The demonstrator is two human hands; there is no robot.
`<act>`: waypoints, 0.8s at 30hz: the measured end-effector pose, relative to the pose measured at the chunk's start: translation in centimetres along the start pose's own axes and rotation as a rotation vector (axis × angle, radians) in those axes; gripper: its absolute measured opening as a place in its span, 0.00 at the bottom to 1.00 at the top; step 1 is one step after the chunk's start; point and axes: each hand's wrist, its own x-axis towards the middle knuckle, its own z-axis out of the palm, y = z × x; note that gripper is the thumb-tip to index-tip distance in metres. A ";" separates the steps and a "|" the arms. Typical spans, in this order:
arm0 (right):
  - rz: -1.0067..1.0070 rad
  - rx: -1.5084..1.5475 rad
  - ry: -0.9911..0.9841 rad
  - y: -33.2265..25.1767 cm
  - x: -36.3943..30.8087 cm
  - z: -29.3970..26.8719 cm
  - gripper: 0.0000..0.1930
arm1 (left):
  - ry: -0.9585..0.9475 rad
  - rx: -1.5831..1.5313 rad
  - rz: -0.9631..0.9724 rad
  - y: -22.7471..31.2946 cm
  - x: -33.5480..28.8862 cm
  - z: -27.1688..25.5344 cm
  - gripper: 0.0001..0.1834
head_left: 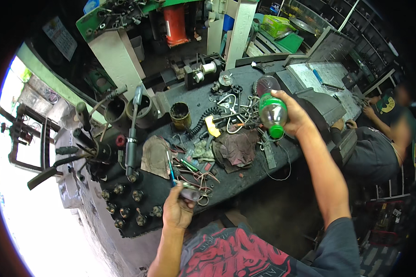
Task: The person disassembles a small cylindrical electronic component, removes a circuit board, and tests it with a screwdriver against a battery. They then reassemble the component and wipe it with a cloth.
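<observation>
Cluttered workshop; dark desk [245, 177] strewn with wire, rags and tools. Right hand [293, 115] closed around a plastic bottle [271, 107] with green label and cap, tipped cap-down above the desk, just right of the maroon rag [235, 150]. Left hand [178, 210] curled shut on a small grey cylindrical part [189, 194] at the desk's near edge, below-left of that rag, touching a blue-handled tool [171, 171].

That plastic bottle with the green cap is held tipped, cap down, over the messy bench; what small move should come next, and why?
Probably bring the bottle in the right hand toward the left hand, which holds a small grey part and a thin blue tool at the bench edge. The bottle is already tilted downward with its green cap on, but hangs well away from that part.
</observation>
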 end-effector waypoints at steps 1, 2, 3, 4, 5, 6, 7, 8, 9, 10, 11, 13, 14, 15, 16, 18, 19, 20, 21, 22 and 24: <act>0.069 -0.127 0.035 -1.3 1.0 -1.1 0.21 | 0.027 0.030 -0.041 -0.1 0.2 -0.2 0.07; 0.137 -0.261 0.071 -3.0 2.1 -2.0 0.21 | 0.000 0.036 0.036 -0.3 0.3 -0.4 0.07; 0.142 -0.448 0.090 -4.5 3.3 -2.7 0.23 | 0.019 0.073 -0.125 -0.6 0.2 -0.6 0.07; 0.150 -0.644 0.141 -5.6 4.6 -2.9 0.26 | 0.061 0.085 -0.269 -0.9 0.1 -0.8 0.07; 0.113 -0.813 0.166 -6.6 5.7 -3.1 0.31 | 0.022 -0.080 -0.240 -0.6 0.3 -1.0 0.06; 0.026 -1.025 0.233 -7.3 6.6 -3.0 0.36 | 0.078 -0.221 -0.309 -0.4 0.6 -0.9 0.06; 0.004 -1.224 0.233 -8.1 7.7 -2.8 0.39 | -0.040 -0.479 -0.247 -0.1 0.9 -0.9 0.07; -0.020 -1.421 0.230 -8.7 8.7 -2.3 0.42 | -0.029 -0.460 -0.085 -0.3 1.0 -0.7 0.10; -0.001 -1.593 0.235 -9.2 9.9 -1.7 0.45 | -0.068 -0.387 -0.190 -0.6 1.1 -0.6 0.11; -0.062 -1.842 0.230 -9.4 10.9 -0.9 0.44 | -0.093 -0.373 -0.224 -1.0 1.1 -0.6 0.13; -0.072 -2.005 0.156 -9.6 12.1 0.0 0.43 | -0.105 -0.308 -0.314 -1.7 1.1 -0.5 0.15; -0.051 -2.298 0.039 -9.5 14.6 1.8 0.41 | -0.234 -0.361 -0.503 -2.5 1.3 -1.0 0.17; -0.043 -2.383 0.044 -9.4 15.7 2.4 0.39 | -0.253 -0.507 -0.519 -2.7 1.4 -1.4 0.18; -0.040 -2.470 0.040 -9.2 16.6 2.9 0.37 | -0.197 -0.542 -0.414 -2.6 1.5 -2.0 0.19; -0.055 -2.555 0.018 -8.9 17.5 3.2 0.35 | -0.139 -0.565 -0.337 -2.4 1.6 -2.6 0.19; -0.060 -2.679 0.089 -8.4 19.3 3.6 0.19 | -0.150 -0.617 -0.257 -2.0 1.8 -3.5 0.19; -0.087 -2.737 0.104 -8.0 20.0 3.6 0.19 | -0.125 -0.552 -0.312 -2.1 1.5 -3.7 0.19; -0.107 -2.793 0.112 -7.7 20.8 3.8 0.18 | -0.098 -0.488 -0.364 -2.1 1.4 -3.7 0.19; -0.198 -2.861 0.094 -7.5 21.5 3.9 0.18 | -0.164 -0.531 -0.478 -2.0 1.5 -3.6 0.18; -0.279 -2.923 0.067 -7.2 22.1 3.9 0.18 | -0.230 -0.468 -0.517 -2.2 1.3 -3.3 0.18; -0.262 -2.968 -0.040 -6.6 23.9 4.6 0.19 | 0.022 -0.548 -0.277 -2.1 1.8 -2.7 0.17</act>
